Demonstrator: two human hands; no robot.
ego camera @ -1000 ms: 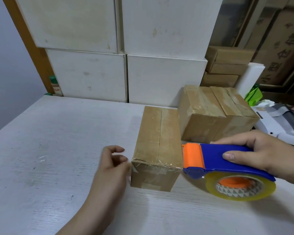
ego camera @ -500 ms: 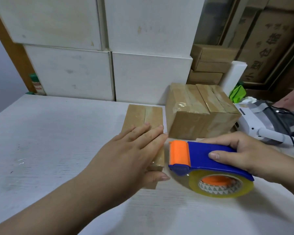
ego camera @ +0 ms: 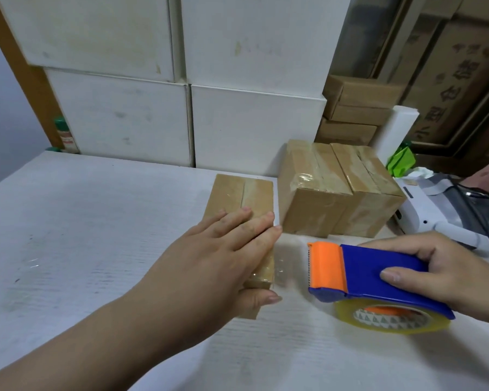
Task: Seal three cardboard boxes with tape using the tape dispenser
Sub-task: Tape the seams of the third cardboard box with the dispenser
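Note:
A narrow cardboard box lies on the white table, with clear tape along its top seam. My left hand rests flat on the near half of the box, thumb against its front end. My right hand grips a blue and orange tape dispenser with a roll of clear tape beneath it. The dispenser sits a little right of the box, its orange blade end facing it. Two taped boxes stand side by side behind the dispenser.
White cartons are stacked against the table's far edge. Brown cartons stand at the back right. A white device with black cables lies at the right, next to something green.
My left hand moved from beside the box onto its top and now presses down there. The dispenser has drawn away from the box's right side toward the right.

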